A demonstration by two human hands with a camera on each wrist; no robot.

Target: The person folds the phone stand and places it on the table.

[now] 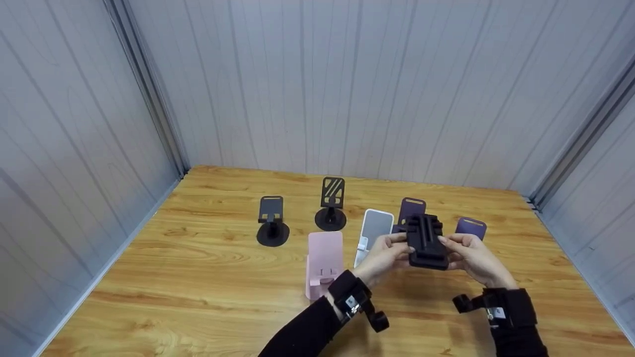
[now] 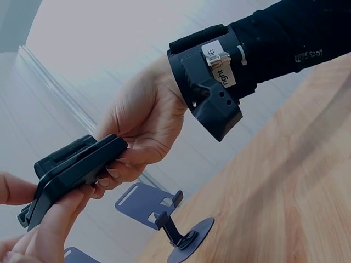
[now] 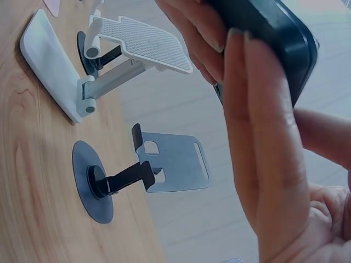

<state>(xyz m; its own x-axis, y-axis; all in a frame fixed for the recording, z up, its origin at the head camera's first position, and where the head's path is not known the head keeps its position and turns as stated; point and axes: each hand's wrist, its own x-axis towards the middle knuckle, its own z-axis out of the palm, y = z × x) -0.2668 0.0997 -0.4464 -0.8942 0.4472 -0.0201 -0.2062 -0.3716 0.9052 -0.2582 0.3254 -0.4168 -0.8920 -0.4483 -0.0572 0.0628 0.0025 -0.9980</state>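
A black folded phone stand [image 1: 425, 242] is held up over the table between both hands. My left hand [image 1: 386, 255] grips its left side, and my right hand [image 1: 474, 258] grips the right, thumb on the ribbed face. In the left wrist view, the black stand [image 2: 82, 164] is seen edge-on, with the right hand [image 2: 145, 112] at one end and the left hand [image 2: 46, 233] at the other. The right wrist view has the right hand's straight fingers [image 3: 269, 131] lying along the underside of the stand [image 3: 269, 33], which is partly cut off.
A pink phone stand [image 1: 325, 248] and a white one [image 1: 377, 228] stand near the left hand. Two purple stands [image 1: 412, 206] [image 1: 471, 227] are behind the hands. Farther left stand a dark grey stand [image 1: 271, 210] and a black one with slanted cutouts [image 1: 332, 191]. Panel walls [image 1: 327, 89] surround the wooden table [image 1: 208, 282].
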